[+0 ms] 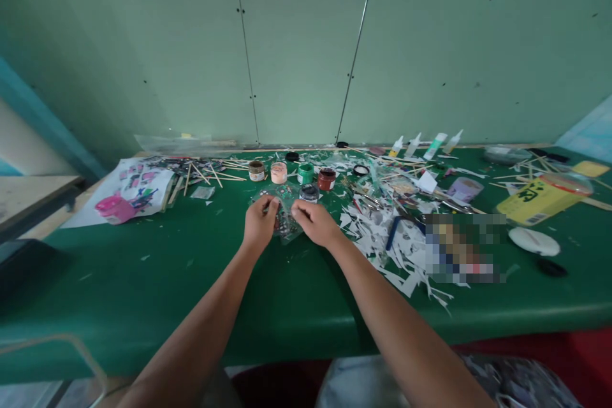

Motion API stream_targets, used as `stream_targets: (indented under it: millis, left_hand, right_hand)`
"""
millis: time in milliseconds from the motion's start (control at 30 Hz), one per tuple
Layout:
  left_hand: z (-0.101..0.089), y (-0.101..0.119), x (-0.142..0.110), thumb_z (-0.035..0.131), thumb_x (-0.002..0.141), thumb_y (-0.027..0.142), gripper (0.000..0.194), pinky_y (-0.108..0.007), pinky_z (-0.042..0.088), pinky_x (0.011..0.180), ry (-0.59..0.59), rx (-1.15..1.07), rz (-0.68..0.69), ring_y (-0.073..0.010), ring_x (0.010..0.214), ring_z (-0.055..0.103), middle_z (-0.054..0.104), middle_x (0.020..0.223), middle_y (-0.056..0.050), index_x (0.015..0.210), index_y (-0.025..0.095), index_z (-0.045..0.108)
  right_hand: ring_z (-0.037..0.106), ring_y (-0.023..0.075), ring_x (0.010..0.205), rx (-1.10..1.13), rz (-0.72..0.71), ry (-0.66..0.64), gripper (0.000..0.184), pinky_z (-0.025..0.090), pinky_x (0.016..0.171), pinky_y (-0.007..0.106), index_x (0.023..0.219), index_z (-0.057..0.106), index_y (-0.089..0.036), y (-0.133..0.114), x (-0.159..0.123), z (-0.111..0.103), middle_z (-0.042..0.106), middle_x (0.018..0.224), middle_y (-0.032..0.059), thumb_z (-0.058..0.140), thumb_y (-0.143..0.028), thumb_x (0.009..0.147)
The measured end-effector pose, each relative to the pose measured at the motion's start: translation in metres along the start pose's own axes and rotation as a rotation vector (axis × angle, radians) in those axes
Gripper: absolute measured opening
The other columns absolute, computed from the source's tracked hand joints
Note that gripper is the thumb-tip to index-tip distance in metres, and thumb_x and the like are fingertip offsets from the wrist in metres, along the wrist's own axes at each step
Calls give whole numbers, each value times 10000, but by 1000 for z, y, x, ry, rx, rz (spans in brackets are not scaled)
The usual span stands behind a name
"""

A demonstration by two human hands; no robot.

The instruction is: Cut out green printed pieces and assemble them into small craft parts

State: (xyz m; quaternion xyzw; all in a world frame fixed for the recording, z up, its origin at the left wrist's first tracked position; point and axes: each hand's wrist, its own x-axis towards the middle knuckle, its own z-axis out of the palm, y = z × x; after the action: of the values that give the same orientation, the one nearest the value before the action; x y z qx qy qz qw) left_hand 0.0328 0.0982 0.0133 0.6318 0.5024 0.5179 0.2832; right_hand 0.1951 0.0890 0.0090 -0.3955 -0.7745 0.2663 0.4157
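Observation:
Between my two hands is a clear plastic bag point(285, 220) with small dark and light pieces inside. My left hand point(261, 222) is closed, its thumb and fingers pinching the bag's left side. On the other side, my right hand point(315, 222) pinches the bag's right edge. Just beyond them stand small paint jars: a brown one point(257, 170), a peach one point(278, 172), a green one point(305, 173) and a dark red one point(326, 178). A grey-black jar point(309, 192) sits right behind my right hand, partly hidden by it.
White paper scraps point(406, 261) heap up to the right, with thin sticks and tools among them. A yellow container point(542, 197) lies at far right, near a white oval object point(534, 241). Glue bottles point(435, 146) stand by the wall. At left, a pink jar point(115, 209) rests on printed paper point(90, 210).

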Motion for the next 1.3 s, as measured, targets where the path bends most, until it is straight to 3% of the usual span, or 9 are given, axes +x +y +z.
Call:
stream_targets:
  millis: [100,300,367,500,667,733,833,1000,1300]
  left_hand:
    - [1,1,-1,534,806,446,288,-227,344,445,-47,-46,-18,-101,388,428,446,422,69,652,204,504]
    - [5,1,-3,559,783,529,336,-221,388,409,-163,-157,-46,-95,394,456,470,469,66,716,202,522]
    - [6,2,-4,567,775,551,352,-227,395,387,-213,-180,-68,-101,393,474,489,502,61,763,200,541]
    - [8,3,-6,593,772,544,379,-235,373,355,-335,-208,-107,-108,354,489,527,494,35,661,191,510]
    - [7,4,-4,523,844,486,320,-205,218,304,-279,-254,-152,-60,271,326,424,423,89,704,204,465]
    - [7,4,-3,508,846,467,310,-198,212,310,-247,-281,-168,-56,282,310,384,411,96,693,204,453]
    - [7,3,-2,511,819,467,323,-195,216,311,-226,-321,-189,-55,293,310,371,411,93,652,204,427]
    - [9,3,-1,564,768,459,336,-176,206,316,-238,-381,-211,-40,314,286,354,438,98,623,202,403]
    - [13,1,-2,571,788,423,339,-163,217,343,-277,-445,-226,-36,351,283,339,453,93,601,196,402]
  right_hand:
    - [431,134,549,41,48,147,238,294,552,267,762,501,-229,3,2,0,466,596,-40,447,-435,869]
    - [410,129,549,68,42,124,302,290,541,269,630,399,-236,0,9,4,410,575,-42,500,-445,822]
    - [397,126,547,105,30,171,313,291,540,268,625,379,-237,-1,11,5,383,570,-46,481,-454,828]
    - [376,120,537,136,44,267,339,294,533,265,620,360,-241,-1,11,4,351,558,-55,495,-481,817]
    - [469,147,595,69,26,210,324,339,575,279,790,558,-221,0,6,1,477,627,-19,401,-480,905]
    - [542,173,716,-4,-27,174,339,384,653,289,919,613,-213,1,5,1,568,748,23,354,-429,943]
    - [566,199,870,-140,-110,146,295,411,768,313,953,638,-208,7,6,4,613,888,67,394,-375,955]
    - [568,198,842,-241,-175,73,264,436,755,322,968,657,-199,17,8,8,614,855,67,426,-326,965]
    - [599,218,880,-263,-206,184,287,463,811,356,971,681,-202,20,8,14,650,864,76,429,-338,962]
